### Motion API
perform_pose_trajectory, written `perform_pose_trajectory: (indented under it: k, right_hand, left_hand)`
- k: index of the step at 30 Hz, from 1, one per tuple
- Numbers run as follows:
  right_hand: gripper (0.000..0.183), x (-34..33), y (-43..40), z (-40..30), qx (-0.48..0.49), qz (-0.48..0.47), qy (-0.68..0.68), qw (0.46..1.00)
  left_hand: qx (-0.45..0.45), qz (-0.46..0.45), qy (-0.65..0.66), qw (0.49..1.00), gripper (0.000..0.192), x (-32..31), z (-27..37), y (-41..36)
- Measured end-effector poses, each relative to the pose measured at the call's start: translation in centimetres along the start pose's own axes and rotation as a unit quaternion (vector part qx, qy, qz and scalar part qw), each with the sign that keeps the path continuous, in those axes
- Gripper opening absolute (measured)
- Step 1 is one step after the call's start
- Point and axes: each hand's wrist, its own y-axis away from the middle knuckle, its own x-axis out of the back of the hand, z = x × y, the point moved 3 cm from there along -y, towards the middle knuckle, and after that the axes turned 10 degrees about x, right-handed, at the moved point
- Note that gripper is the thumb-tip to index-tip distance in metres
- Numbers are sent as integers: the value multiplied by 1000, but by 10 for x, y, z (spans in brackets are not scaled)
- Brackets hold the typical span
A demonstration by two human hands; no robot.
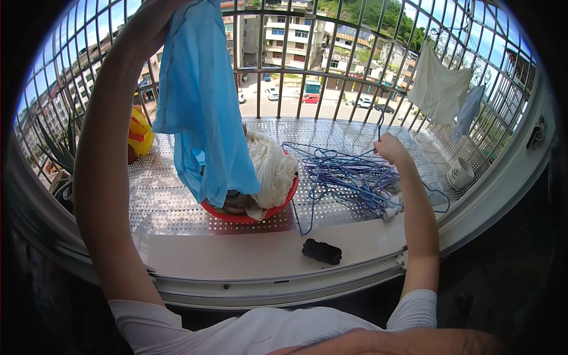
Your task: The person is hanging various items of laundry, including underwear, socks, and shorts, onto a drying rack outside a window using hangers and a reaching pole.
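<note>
A light-blue cloth garment (199, 97) hangs at the left from my raised left hand (162, 15), which is cut by the top edge; its fingers are mostly hidden. The garment's lower end hangs in front of a red basin (290, 195) heaped with laundry, a crumpled white cloth (270, 171) on its right side. My right hand (390, 148) is closed on the dark hook of a hanger (380, 124), above and right of the basin. Just below and left of that hand lies a tangled pile of blue and purple clothes hangers (350, 177).
Metal bars (284, 71) enclose the perforated metal shelf (164, 195). A black object (321, 251) lies on the sill (213, 255). A white mug (460, 173) and hanging cloths (439, 84) are at right; a yellow-and-red bag (141, 133) and spiky plant (60, 146) stand left.
</note>
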Motion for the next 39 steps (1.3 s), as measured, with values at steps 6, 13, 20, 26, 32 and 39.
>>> perform_pose_trajectory:
  k: [6,13,20,26,32,39]
  right_hand:
    - [30,-6,6,3,1,-15,115,993]
    - [31,-29,1,14,42,61,88,993]
    - [29,-58,-12,45,-88,72,-86,990]
    - [29,-40,2,23,-99,17,-120,988]
    - [29,108,83,-81,148,307,-377,861]
    - [24,185,61,-173,407,307,-820,259]
  left_hand:
    - [-25,-20,25,999,15,-7,7,1]
    - [11,-4,-12,1000,19,-12,12,7]
    - [11,-23,-10,1000,18,-12,14,10]
    - [15,-33,-12,999,19,-11,10,8]
    - [-1,-81,-1,997,23,-20,12,1]
    - [-15,-256,21,966,21,-44,11,-3]
